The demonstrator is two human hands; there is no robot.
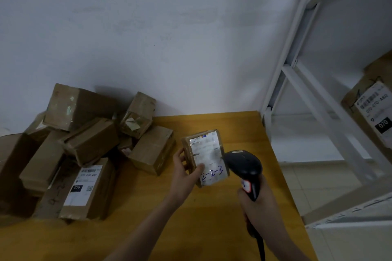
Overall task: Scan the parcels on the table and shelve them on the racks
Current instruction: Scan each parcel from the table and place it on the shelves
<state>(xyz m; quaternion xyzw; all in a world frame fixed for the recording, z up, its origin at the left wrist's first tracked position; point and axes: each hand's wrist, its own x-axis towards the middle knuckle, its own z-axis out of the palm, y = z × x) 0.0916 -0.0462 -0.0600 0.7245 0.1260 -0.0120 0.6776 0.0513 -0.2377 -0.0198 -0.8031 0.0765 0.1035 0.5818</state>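
In the head view, a yellow-orange wooden table (212,229) is filling the lower part of the scene, standing against a plain pale grey wall (148,27). A heap of brown cardboard parcels (84,133) is lying on the table's left side, piled against the wall; one long box at its front (84,188) is showing a white shipping label with a black "070" patch.

The left hand (185,172) is holding a small brown taped parcel (205,158) above the table's middle, thumb curled onto the white label and fingers wrapped behind the left edge. Blue handwriting on that label is reading "2-2-3".

The right hand (257,212) is gripping the handle of a black handheld barcode scanner (244,167), fingers curled round it, with the scanner's head sitting just beside the parcel's right edge.

A white metal rack (314,91) is standing to the right of the table, already carrying a brown labelled box (369,108) on a shelf. Pale floor tiles (301,174) are showing beneath it.
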